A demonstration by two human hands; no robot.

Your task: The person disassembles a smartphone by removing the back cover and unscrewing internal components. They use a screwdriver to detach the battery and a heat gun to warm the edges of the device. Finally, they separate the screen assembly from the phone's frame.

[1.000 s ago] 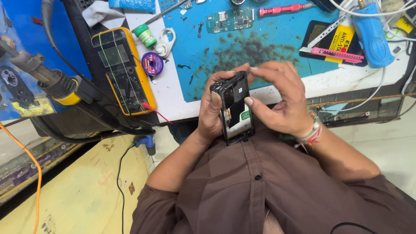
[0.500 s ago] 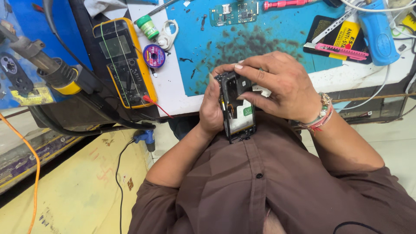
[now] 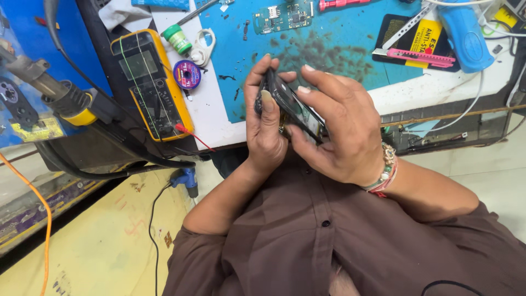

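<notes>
Both hands hold a small black phone body (image 3: 287, 101) with its back off, just above the near edge of the workbench. My left hand (image 3: 266, 129) grips its left side, thumb pressed on the edge. My right hand (image 3: 337, 129), with a beaded bracelet at the wrist, covers the phone's right and lower part, fingers curled over its top. Some inner parts of the phone show between the fingers; most of it is hidden by my right hand.
A blue work mat (image 3: 329, 44) lies on the white bench with a circuit board (image 3: 282, 16), a pink utility knife (image 3: 419, 55) and a blue tool (image 3: 463, 30). A yellow multimeter (image 3: 150, 82), purple solder wire spool (image 3: 187, 74) and green-capped pot (image 3: 178, 38) sit left. A soldering iron (image 3: 52, 93) hangs at far left.
The phone has turned from face-up and upright to tilted on edge. My right hand has slid down over it, and both hands have shifted slightly toward the bench.
</notes>
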